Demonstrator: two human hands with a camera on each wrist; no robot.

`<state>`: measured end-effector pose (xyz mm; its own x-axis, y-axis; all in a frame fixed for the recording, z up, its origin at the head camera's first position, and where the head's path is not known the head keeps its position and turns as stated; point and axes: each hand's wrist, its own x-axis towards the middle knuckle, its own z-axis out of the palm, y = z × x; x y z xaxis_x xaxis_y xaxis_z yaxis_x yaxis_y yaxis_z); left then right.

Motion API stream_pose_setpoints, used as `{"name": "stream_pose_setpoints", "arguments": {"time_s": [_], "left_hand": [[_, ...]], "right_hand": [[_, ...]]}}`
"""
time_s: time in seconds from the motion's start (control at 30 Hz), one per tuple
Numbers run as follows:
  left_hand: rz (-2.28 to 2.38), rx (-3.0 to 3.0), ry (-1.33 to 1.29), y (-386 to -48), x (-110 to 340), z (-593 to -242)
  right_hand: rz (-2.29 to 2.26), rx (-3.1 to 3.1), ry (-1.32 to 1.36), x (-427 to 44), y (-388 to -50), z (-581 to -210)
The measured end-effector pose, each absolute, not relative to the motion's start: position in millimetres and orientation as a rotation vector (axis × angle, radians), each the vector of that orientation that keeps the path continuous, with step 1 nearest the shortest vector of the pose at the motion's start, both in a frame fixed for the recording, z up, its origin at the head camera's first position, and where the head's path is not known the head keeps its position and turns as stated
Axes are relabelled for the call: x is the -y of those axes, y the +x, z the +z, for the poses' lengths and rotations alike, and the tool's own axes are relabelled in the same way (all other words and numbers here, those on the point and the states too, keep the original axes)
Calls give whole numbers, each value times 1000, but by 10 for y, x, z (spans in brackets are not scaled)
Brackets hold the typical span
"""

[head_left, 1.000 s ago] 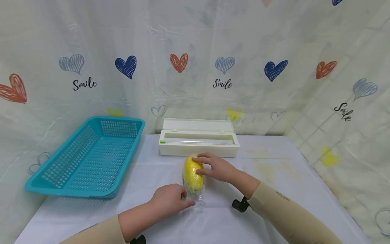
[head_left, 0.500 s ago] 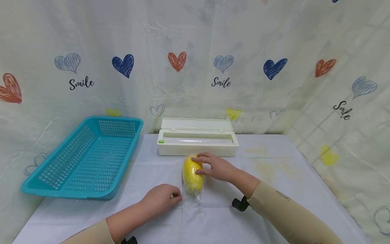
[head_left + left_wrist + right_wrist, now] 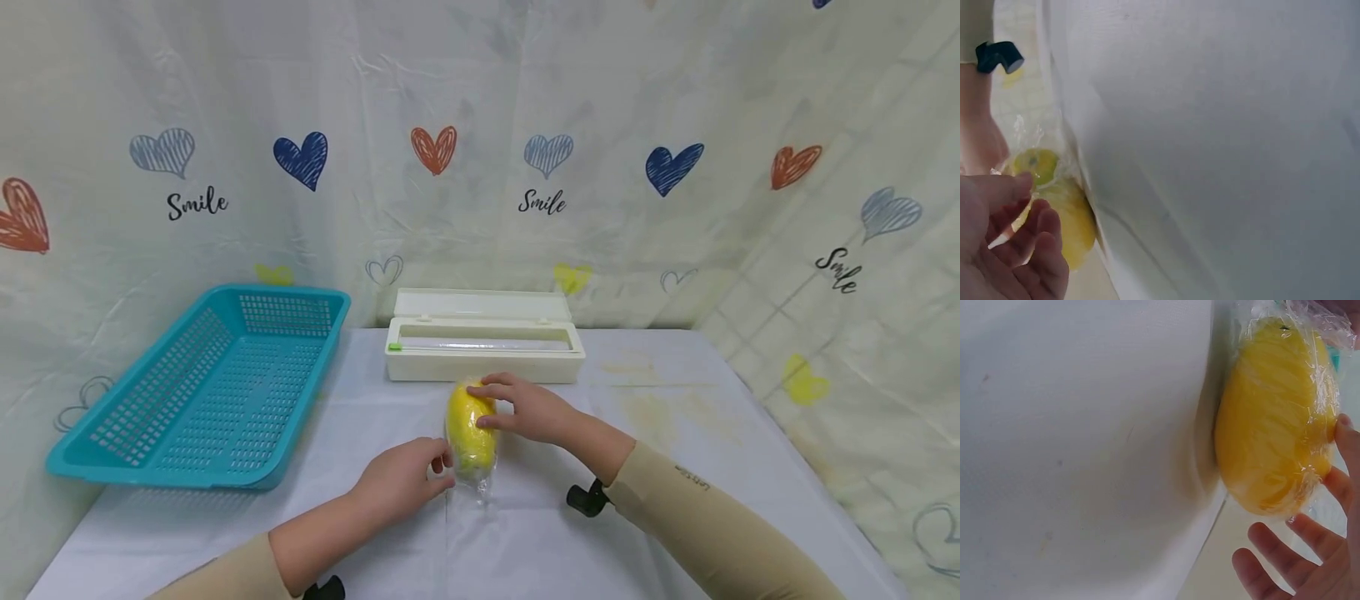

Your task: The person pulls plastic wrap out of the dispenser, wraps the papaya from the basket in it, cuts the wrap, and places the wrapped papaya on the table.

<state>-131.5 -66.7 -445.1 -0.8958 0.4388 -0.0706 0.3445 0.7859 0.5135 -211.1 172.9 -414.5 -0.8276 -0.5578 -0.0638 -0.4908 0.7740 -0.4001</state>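
Observation:
A yellow mango (image 3: 465,429) lies on the table in clear plastic wrap, its greenish end toward me. Loose film (image 3: 482,486) gathers in wrinkles at that near end. My right hand (image 3: 531,410) rests on the mango's right side; in the right wrist view, its thumb and index finger touch the wrapped mango (image 3: 1272,419) while the other fingers spread apart. Beside the near left end is my left hand (image 3: 403,477), fingers loosely bent and thumb apart. In the left wrist view no film shows plainly between the left fingers (image 3: 1038,244).
Behind the mango stands a white cling film dispenser (image 3: 483,367), lid raised, with a roll inside and a green slider (image 3: 394,347) at its left. A blue perforated basket (image 3: 296,429) sits at the left. White cloth covers the table (image 3: 637,517).
The left hand moved left from the loose film, then a little up, back toward the mango's near end; its thumb parted from the fingers. The right hand stayed on the mango.

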Motion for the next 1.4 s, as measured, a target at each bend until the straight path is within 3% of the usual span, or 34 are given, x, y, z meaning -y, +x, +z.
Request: {"name": "stream_pose_setpoints", "arguments": {"time_s": [0.3, 0.73, 0.9, 1.1, 1.4], "left_hand": [[716, -2661, 870, -1327, 765, -4513], [652, -2735, 809, -1305, 877, -4375], [603, -2787, 1108, -1370, 979, -4325], [264, -2841, 1713, -1475, 986, -4266], [-213, -2791, 1984, -1563, 874, -4385]], "right_hand": [[-507, -2787, -849, -1682, -2095, -4103], [-518, -2790, -817, -1694, -2071, -4100], [-538, -2830, -835, -1759, -2020, -4078], [-352, -2919, -1277, -1918, -1875, -4078], [262, -2778, -2119, -2004, -1682, -4251]]}}
